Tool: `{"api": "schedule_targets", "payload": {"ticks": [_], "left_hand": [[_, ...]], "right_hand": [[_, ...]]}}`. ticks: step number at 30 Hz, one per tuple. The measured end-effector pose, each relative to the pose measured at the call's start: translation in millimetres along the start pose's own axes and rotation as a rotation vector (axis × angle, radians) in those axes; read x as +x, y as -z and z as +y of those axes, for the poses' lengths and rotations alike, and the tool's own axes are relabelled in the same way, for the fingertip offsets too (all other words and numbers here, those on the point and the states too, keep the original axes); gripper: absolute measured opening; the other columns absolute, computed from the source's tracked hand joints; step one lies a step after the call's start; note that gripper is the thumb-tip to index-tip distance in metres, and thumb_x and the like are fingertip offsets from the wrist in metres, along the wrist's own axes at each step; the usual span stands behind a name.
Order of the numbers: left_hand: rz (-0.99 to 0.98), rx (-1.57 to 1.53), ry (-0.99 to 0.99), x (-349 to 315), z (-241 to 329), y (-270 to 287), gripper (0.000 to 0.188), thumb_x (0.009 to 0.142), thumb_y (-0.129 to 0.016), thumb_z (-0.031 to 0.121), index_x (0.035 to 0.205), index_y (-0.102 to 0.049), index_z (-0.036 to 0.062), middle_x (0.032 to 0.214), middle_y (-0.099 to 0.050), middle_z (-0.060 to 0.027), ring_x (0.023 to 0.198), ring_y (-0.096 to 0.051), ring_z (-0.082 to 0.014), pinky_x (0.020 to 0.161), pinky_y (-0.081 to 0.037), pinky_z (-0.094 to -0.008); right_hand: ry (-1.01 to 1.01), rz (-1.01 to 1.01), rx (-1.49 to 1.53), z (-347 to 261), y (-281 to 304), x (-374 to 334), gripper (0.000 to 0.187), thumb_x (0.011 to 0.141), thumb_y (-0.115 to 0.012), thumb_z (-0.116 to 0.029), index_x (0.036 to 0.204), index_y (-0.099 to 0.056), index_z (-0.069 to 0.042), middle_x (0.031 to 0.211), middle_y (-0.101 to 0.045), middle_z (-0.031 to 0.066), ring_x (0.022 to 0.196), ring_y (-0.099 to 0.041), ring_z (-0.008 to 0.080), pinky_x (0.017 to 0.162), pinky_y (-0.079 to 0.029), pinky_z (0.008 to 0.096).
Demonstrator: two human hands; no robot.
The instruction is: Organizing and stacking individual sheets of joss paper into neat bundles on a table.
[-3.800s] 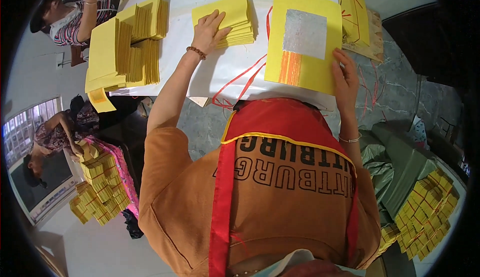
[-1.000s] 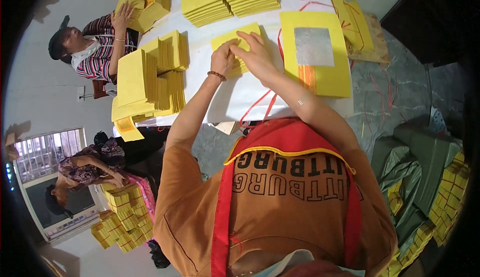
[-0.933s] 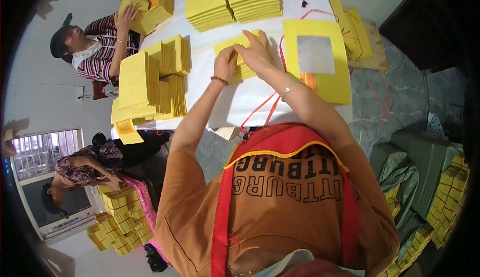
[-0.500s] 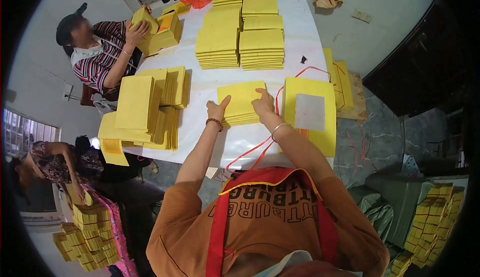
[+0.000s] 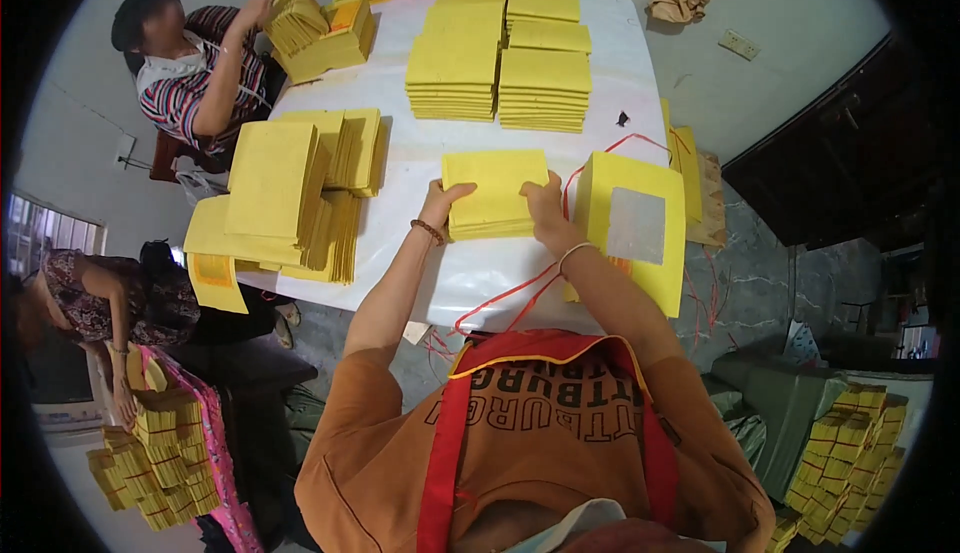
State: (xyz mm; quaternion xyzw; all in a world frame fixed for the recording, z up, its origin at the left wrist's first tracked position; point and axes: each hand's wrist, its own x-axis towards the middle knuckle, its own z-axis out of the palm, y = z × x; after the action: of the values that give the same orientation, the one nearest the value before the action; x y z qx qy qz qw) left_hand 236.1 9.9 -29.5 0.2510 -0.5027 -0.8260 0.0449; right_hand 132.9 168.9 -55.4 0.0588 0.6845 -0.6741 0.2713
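A small stack of folded yellow paper (image 5: pixel 496 178) lies near the front of the white table, held between my two hands. My left hand (image 5: pixel 441 205) closes on its left side, thumb over the top. My right hand (image 5: pixel 545 203) grips the right side the same way; the fingers below the edges are hidden. Close to my right hand is a larger yellow paper stack (image 5: pixel 598 215) with a pale grey rectangle (image 5: pixel 637 225) on top. Red string (image 5: pixel 495 301) runs across the table under my right forearm.
Neat rows of yellow stacks (image 5: pixel 455 48) stand at the back, with taller piles (image 5: pixel 270 188) on the left. A co-worker in a striped shirt (image 5: pixel 185 88) sits at the far left; another person (image 5: pixel 90 298) handles bundles (image 5: pixel 165 443) lower left. More bundles (image 5: pixel 840 463) are at the lower right.
My hands have drawn the stack's stepped sheets more even and now grip both sides. The striped-shirt co-worker has lifted one hand, and the sheets in front of it are fanned.
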Motion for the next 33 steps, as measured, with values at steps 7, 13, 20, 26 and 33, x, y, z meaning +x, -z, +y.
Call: {"api": "schedule_targets", "payload": {"ticks": [7,13,20,26,33], "left_hand": [[-0.019,-0.094,-0.334,-10,27,34,0.064,0.07,-0.07,0.006,0.12,-0.03,-0.0014,0.113,-0.049,-0.0165,0.101,-0.055,-0.0245,0.081,-0.051,-0.0345],[-0.036,0.116,-0.525,-11,45,50,0.078,0.064,-0.077,0.011,0.124,-0.027,0.0046,0.117,-0.045,-0.0137,0.112,-0.046,-0.0233,0.096,-0.041,-0.0375],[0.045,0.626,-0.57,23,-23,87,0.127,0.05,-0.088,0.03,0.14,-0.004,0.0009,0.134,-0.034,-0.0206,0.125,-0.033,-0.0339,0.106,-0.028,-0.0418],[0.115,0.749,-0.55,23,-8,72,0.121,0.053,-0.086,0.027,0.14,-0.007,-0.0016,0.129,-0.042,-0.0227,0.121,-0.039,-0.0362,0.102,-0.031,-0.0442],[0.08,1.185,-0.562,38,-4,78,0.11,0.056,-0.084,0.02,0.14,-0.015,0.0019,0.121,-0.048,-0.0183,0.112,-0.047,-0.0353,0.093,-0.04,-0.0425]], "right_hand": [[0.129,-0.508,-0.179,-68,-2,8,0.105,0.069,-0.071,-0.012,0.143,0.004,-0.008,0.135,-0.034,0.0162,0.127,-0.03,0.0236,0.105,-0.023,0.0358],[0.087,-0.867,-0.37,-117,-13,15,0.125,0.063,-0.079,-0.009,0.142,0.018,-0.01,0.146,-0.019,0.0151,0.135,-0.02,0.0236,0.108,-0.02,0.0328],[0.285,-0.992,-0.792,-100,-18,44,0.122,0.066,-0.078,-0.007,0.143,0.017,-0.016,0.145,-0.023,0.0129,0.133,-0.024,0.0233,0.108,-0.022,0.0325],[0.402,-0.952,-0.753,-95,-16,57,0.12,0.067,-0.078,-0.012,0.142,0.015,-0.013,0.144,-0.024,0.0178,0.132,-0.028,0.0268,0.107,-0.025,0.0336],[0.36,-0.881,-0.626,-99,-23,63,0.097,0.07,-0.074,-0.002,0.141,-0.01,-0.015,0.129,-0.039,0.0098,0.12,-0.04,0.02,0.098,-0.037,0.0321]]}}
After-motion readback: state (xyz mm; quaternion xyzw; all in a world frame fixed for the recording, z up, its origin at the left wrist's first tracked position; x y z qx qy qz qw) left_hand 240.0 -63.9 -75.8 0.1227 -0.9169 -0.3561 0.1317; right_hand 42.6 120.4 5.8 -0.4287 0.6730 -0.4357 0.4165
